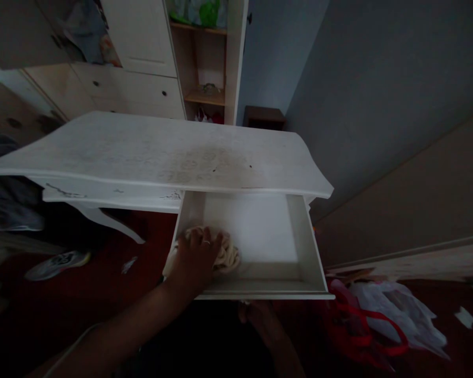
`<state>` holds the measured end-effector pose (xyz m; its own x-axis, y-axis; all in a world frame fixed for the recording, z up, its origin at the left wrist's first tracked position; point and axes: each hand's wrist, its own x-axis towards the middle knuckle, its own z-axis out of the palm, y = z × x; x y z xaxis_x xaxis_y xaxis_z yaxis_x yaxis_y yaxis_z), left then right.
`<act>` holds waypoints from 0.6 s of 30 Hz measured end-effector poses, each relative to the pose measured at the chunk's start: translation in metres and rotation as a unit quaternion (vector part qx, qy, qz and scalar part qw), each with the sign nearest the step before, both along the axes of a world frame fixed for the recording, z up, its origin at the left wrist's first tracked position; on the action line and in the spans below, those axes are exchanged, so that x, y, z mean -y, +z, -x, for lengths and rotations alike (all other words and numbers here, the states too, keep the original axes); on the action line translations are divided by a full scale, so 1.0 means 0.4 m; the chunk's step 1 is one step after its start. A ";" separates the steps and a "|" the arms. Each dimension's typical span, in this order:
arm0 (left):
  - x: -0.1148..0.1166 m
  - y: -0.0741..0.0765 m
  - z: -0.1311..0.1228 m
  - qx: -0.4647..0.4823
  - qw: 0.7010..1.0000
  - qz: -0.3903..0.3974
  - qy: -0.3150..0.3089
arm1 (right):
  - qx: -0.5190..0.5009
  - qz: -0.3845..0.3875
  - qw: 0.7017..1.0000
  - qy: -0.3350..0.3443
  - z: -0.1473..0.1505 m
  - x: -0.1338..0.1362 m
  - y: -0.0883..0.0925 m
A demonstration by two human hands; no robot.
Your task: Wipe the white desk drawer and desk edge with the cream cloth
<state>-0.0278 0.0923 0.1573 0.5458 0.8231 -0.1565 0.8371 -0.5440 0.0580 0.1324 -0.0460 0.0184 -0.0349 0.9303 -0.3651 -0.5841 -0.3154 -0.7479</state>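
Observation:
A white drawer (260, 231) is pulled out of a white table (142, 142) whose top has dark smudges. My left hand (199, 257), with a ring on one finger, presses on a crumpled cream cloth (228, 254) at the drawer's near left corner, its fingers curled over the cloth. Below the drawer's front edge is my right hand (260, 317), near the drawer's knob. Its fingers are bent and dimly lit, and what they hold, if anything, is hidden.
A grey wall (378, 105) stands close on the right. Red and white bags (398, 315) lie on the floor at the lower right. A shoe (59, 265) is at the left, and an open cabinet (205, 63) stands behind the table.

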 end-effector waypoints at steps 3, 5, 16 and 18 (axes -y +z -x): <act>-0.015 0.002 -0.003 -0.056 0.998 0.023 -0.004 | 0.003 -0.010 1.000 0.007 -0.003 -0.002 0.003; -0.037 -0.007 -0.014 -0.070 0.997 0.012 0.005 | 0.007 -0.011 1.000 0.008 -0.003 -0.003 0.008; -0.177 -0.027 -0.049 0.054 0.987 -0.014 0.149 | 0.035 0.018 0.999 -0.024 0.014 0.010 0.015; -0.183 -0.025 -0.050 0.080 0.982 -0.013 0.171 | 0.040 0.019 0.999 -0.023 0.020 0.015 0.010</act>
